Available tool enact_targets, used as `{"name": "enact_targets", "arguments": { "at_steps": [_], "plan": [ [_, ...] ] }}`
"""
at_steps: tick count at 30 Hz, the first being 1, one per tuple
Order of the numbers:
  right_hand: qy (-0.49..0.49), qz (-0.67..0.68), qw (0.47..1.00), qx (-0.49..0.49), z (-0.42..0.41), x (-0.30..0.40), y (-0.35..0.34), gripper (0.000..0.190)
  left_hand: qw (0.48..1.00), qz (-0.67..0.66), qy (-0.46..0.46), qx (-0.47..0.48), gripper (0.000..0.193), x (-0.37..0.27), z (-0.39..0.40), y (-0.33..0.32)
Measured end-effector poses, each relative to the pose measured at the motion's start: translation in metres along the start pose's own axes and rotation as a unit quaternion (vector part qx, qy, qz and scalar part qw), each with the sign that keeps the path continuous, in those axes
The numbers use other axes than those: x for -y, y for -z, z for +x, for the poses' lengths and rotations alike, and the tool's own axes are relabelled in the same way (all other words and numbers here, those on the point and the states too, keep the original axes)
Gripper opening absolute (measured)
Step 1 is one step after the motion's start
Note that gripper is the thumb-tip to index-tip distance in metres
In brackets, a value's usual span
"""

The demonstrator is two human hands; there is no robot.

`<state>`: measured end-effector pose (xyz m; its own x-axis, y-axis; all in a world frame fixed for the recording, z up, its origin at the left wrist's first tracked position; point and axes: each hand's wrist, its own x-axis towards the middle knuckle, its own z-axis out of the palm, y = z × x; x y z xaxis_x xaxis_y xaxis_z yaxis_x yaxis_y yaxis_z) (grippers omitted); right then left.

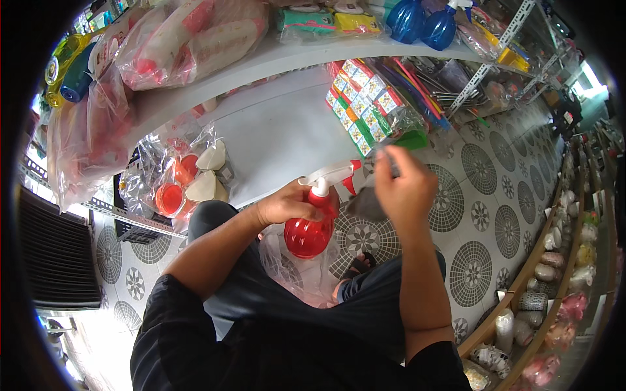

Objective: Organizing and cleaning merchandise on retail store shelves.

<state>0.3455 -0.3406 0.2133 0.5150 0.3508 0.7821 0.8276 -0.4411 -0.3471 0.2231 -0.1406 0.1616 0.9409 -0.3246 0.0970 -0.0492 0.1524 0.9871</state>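
A red translucent spray bottle (309, 235) with a white trigger head and red nozzle stands nearly upright in the grip of my left hand (288, 203), whose fingers wrap its neck. Its nozzle points to the right. To the right of it, my right hand (408, 188) is raised and pinches a dark grey cloth (368, 201), which hangs down and looks blurred. The cloth is apart from the bottle. Below the bottle, a clear plastic bag (303, 278) lies crumpled between my legs.
The upper shelf (303, 57) holds bagged goods and blue spray bottles (423, 24). On the lower shelf (288, 122) lie small patterned boxes (364, 105) in plastic and bagged orange-and-white containers (188, 183). Patterned tiles (472, 273) cover the floor. Racks of wrapped goods (552, 259) stand at right.
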Motion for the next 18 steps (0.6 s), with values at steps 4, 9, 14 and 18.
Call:
{"name": "enact_targets", "arguments": {
  "at_steps": [4,9,14,18],
  "plan": [
    [-0.136,0.065,0.988,-0.018,0.01,-0.019,0.016,0.013,0.987,-0.15,-0.048,0.036,0.039,0.002,0.001,0.002],
    [-0.143,0.08,0.986,-0.013,0.003,-0.032,0.015,0.015,0.957,-0.272,-0.078,0.064,0.043,0.001,0.004,0.002],
    [-0.149,0.079,0.986,-0.012,0.005,-0.029,0.011,0.015,0.935,-0.339,-0.087,0.062,0.043,-0.002,-0.001,0.006],
    [-0.149,0.077,0.986,-0.01,0.004,-0.03,0.01,0.016,0.929,-0.353,-0.09,0.068,0.045,-0.004,0.0,0.008]
  ]
}}
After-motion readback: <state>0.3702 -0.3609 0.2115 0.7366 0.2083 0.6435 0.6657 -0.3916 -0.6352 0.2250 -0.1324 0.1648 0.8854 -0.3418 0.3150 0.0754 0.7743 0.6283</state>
